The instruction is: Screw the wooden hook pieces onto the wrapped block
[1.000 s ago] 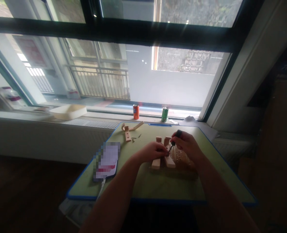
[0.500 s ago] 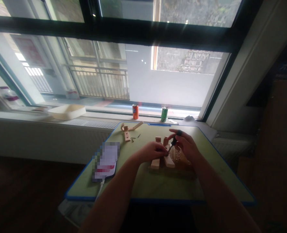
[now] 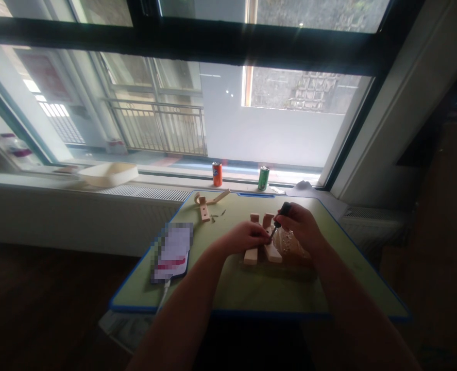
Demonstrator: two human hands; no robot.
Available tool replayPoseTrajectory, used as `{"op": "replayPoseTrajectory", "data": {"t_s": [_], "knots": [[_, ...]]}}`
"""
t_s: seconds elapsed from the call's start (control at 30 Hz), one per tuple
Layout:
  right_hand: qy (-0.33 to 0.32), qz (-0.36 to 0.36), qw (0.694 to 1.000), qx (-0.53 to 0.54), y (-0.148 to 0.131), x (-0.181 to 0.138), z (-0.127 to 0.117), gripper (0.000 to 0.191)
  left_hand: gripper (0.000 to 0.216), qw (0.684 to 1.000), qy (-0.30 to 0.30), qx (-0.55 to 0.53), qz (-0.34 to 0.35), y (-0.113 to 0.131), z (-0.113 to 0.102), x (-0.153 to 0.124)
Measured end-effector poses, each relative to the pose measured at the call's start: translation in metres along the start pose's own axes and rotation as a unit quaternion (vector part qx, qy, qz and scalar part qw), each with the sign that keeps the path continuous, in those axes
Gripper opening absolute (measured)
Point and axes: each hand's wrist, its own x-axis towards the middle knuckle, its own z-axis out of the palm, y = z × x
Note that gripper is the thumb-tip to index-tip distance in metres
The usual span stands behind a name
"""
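Observation:
My right hand is closed around the black handle of a screwdriver, which is tilted with its shaft pointing down and left. The shaft's tip meets the right-hand wooden piece, a pale bar with a raised far end. My left hand reaches across the left-hand wooden piece, its fingers pressed together against the right-hand piece beside the tip. Any screw there is hidden by the fingers. Under and right of the pieces lies a clear plastic bag with a brownish look.
More wooden parts and several small screws lie at the table's back left. A phone with a white cable rests at the left edge. Behind, an orange can, a green can and a cream tray stand on the sill.
My right hand's fingers, partly spread before, have closed round the screwdriver handle. My left hand stays at the wooden piece. The whole view has shifted slightly.

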Motion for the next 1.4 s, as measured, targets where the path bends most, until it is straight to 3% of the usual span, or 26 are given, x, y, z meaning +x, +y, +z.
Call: {"op": "replayPoseTrajectory", "data": {"t_s": [0.1,0.27,0.4,0.57,0.73,1.0,1.23,1.4], "knots": [[0.002,-0.009,1.000,-0.002,0.003,0.002,0.000,0.021,0.029,1.000,-0.002,0.007,0.001,0.002,-0.001,0.000],[-0.049,-0.002,0.995,0.083,0.007,0.000,-0.001,0.012,0.027,1.000,0.003,0.006,-0.007,0.002,0.000,0.000],[-0.088,-0.040,0.987,0.126,0.007,-0.003,-0.004,0.021,0.027,1.000,0.000,-0.008,-0.012,0.001,0.001,0.000],[-0.032,-0.028,0.999,0.003,0.004,-0.003,0.001,0.020,0.028,1.000,0.003,-0.017,-0.010,0.003,0.000,-0.001],[0.026,-0.028,0.990,-0.134,0.006,0.001,0.001,0.023,0.029,0.999,0.000,-0.024,-0.023,0.002,0.001,0.000],[-0.025,0.010,0.999,-0.032,0.008,-0.001,0.000,0.031,0.026,1.000,0.002,0.005,0.002,0.002,0.000,0.001],[0.010,-0.042,0.993,-0.112,0.012,0.004,-0.002,0.023,0.027,1.000,0.008,-0.010,-0.009,0.001,0.001,0.000],[0.013,-0.043,0.993,-0.110,0.011,0.004,-0.001,0.024,0.027,1.000,0.005,-0.017,-0.009,0.003,0.001,0.000]]}}
